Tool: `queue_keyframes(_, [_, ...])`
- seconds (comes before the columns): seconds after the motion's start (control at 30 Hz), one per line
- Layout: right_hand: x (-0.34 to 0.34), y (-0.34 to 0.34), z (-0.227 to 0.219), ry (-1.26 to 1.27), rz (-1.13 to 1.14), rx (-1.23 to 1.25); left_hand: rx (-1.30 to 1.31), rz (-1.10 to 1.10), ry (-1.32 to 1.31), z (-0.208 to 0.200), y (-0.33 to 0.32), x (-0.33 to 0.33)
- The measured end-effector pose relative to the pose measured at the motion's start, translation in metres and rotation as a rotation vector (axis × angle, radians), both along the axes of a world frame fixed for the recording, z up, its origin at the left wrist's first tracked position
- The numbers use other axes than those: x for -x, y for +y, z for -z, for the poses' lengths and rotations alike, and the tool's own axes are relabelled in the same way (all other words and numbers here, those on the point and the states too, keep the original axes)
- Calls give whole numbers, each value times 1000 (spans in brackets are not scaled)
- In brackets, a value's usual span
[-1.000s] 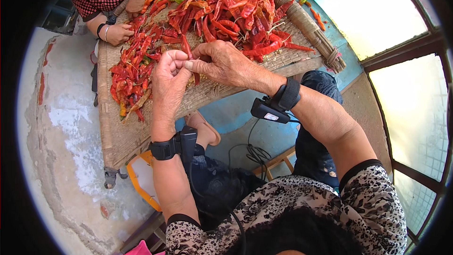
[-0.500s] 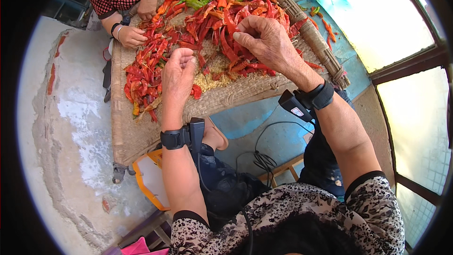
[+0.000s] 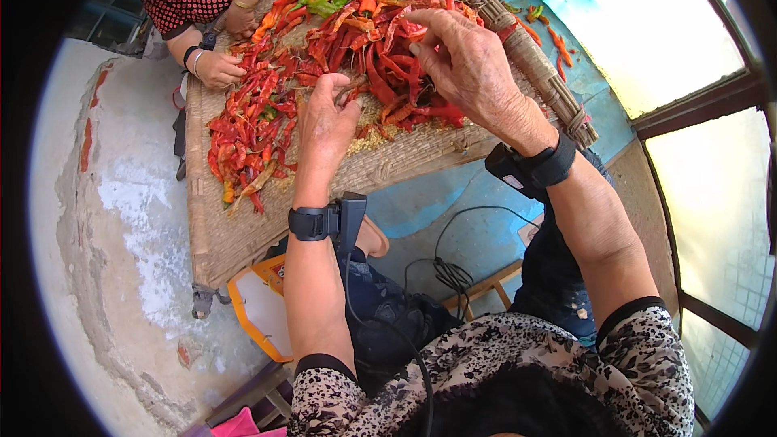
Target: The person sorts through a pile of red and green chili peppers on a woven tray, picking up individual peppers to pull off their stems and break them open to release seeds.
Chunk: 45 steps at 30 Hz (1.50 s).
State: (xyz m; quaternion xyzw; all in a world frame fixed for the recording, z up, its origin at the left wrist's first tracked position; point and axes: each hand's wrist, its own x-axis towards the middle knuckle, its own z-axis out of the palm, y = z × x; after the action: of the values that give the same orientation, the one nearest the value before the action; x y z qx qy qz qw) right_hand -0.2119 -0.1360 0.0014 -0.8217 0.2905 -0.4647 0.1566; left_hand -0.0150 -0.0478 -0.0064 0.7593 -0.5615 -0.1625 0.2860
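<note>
Co-worker's hand [image 3: 217,70] rests on red chillies [image 3: 247,125] at far left of woven tray [image 3: 235,235]. Left hand [image 3: 325,125] is pinched shut on a chilli stem [image 3: 350,89] mid-tray; right hand [image 3: 465,61], fingers curled w/ tips together, is over the chilli pile [image 3: 388,57], grip unclear.

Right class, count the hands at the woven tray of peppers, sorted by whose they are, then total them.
Camera wearer's hands: 2 (left hand, right hand)
Co-worker's hands: 2 (nearer co-worker hand, farther co-worker hand)
Total: 4, all over the woven tray
</note>
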Motion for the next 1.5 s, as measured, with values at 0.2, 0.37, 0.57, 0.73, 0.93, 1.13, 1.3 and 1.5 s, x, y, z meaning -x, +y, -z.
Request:
queue_keyframes(0.2, [-25, 31, 13, 126, -243, 45, 69, 40, 300, -10, 13, 8])
queue_keyframes(0.37, [-37, 30, 20, 99, -272, 28, -88, 239, 50, -5, 30, 25])
queue_keyframes(0.57, [-39, 39, 25, 302, -370, -24, -77, 212, 153, -22, 51, -21])
queue_keyframes(0.73, [-41, 51, 33, 578, -295, 167, -111, 131, -293, -9, 74, -53])
queue_keyframes(0.93, [-38, 48, 25, 754, -164, 170, -5, 184, -593, 6, 75, -56])
queue_keyframes(1.13, [-43, 54, 22, 603, -234, 151, -163, 147, -500, -1, 76, -56])
queue_keyframes(1.3, [-41, 57, 16, 546, -298, 132, -122, 154, -513, 1, 77, -55])
queue_keyframes(1.5, [-37, 59, 16, 521, -317, 154, -92, 120, -473, 0, 70, -51])
